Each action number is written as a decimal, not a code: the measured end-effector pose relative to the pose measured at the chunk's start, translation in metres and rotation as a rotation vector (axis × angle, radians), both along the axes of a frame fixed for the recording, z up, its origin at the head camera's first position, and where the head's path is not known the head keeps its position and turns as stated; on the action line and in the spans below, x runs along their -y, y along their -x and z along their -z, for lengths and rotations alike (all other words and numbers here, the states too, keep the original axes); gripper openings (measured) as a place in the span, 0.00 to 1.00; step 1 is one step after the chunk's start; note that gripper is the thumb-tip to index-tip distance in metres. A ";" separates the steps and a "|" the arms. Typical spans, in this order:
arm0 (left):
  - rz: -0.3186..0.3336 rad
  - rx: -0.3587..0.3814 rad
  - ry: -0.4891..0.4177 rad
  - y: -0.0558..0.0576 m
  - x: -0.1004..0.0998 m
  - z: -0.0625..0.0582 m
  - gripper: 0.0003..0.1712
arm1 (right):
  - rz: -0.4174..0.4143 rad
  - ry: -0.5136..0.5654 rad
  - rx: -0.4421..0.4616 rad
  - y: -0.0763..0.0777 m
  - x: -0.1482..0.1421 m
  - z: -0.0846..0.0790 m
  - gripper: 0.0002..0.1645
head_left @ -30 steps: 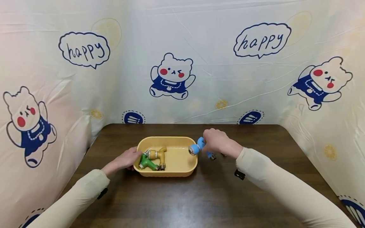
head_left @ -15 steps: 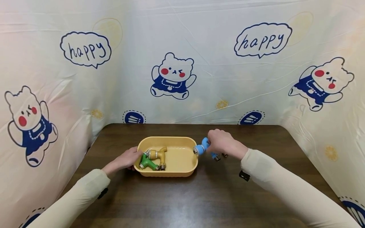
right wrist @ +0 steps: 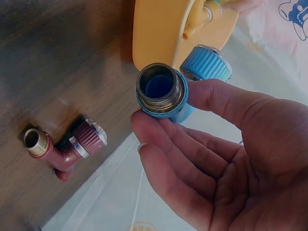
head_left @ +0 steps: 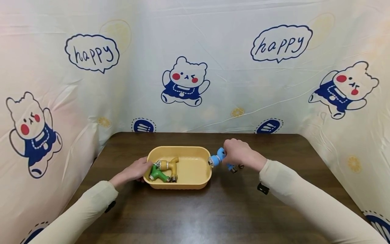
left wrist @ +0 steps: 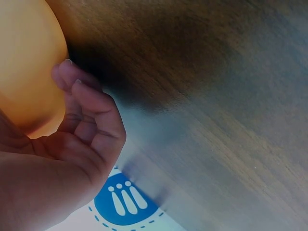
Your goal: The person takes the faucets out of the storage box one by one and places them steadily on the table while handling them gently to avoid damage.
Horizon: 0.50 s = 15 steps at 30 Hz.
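Note:
A yellow plastic tray (head_left: 195, 186) stands on the table, with a green faucet (head_left: 158, 174) and a yellow faucet (head_left: 173, 169) lying in its left part. My left hand (head_left: 137, 169) holds the tray's left end; in the left wrist view its curled fingers (left wrist: 98, 101) meet the outer wall. Just beyond the tray's right end, my right hand (head_left: 240, 152) grips a blue faucet (head_left: 215, 160). Thumb and fingers pinch its body in the right wrist view, where the threaded metal mouth (right wrist: 161, 91) faces the camera.
A dark red faucet (right wrist: 67, 151) lies on the brown wooden table (head_left: 189, 217), mostly hidden behind the right hand in the head view. Printed cloth (head_left: 231, 74) hangs around the table's back and sides.
My right hand has shifted a little to the right with the blue faucet, from over the tray's right rim to its outer side. The left hand and tray stay put.

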<state>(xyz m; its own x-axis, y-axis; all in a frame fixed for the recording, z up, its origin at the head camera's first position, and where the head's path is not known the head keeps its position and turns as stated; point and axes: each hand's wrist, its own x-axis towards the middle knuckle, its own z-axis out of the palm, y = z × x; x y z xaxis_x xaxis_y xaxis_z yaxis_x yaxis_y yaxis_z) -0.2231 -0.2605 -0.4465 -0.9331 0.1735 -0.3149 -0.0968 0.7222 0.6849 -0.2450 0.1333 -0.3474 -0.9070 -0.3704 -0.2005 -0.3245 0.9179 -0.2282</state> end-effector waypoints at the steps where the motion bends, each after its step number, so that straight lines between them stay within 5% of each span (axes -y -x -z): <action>1: 0.002 -0.003 -0.001 0.000 0.000 0.000 0.26 | -0.001 0.001 0.001 0.000 0.000 0.000 0.23; 15: 0.017 -0.017 -0.008 -0.002 0.000 -0.003 0.28 | -0.001 0.006 0.005 0.000 -0.005 -0.004 0.14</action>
<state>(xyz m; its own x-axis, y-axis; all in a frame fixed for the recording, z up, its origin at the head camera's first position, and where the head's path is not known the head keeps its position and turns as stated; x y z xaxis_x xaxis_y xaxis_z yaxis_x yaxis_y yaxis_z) -0.2211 -0.2605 -0.4435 -0.9354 0.1915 -0.2973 -0.0729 0.7181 0.6921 -0.2445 0.1380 -0.3433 -0.9054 -0.3729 -0.2028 -0.3246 0.9161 -0.2354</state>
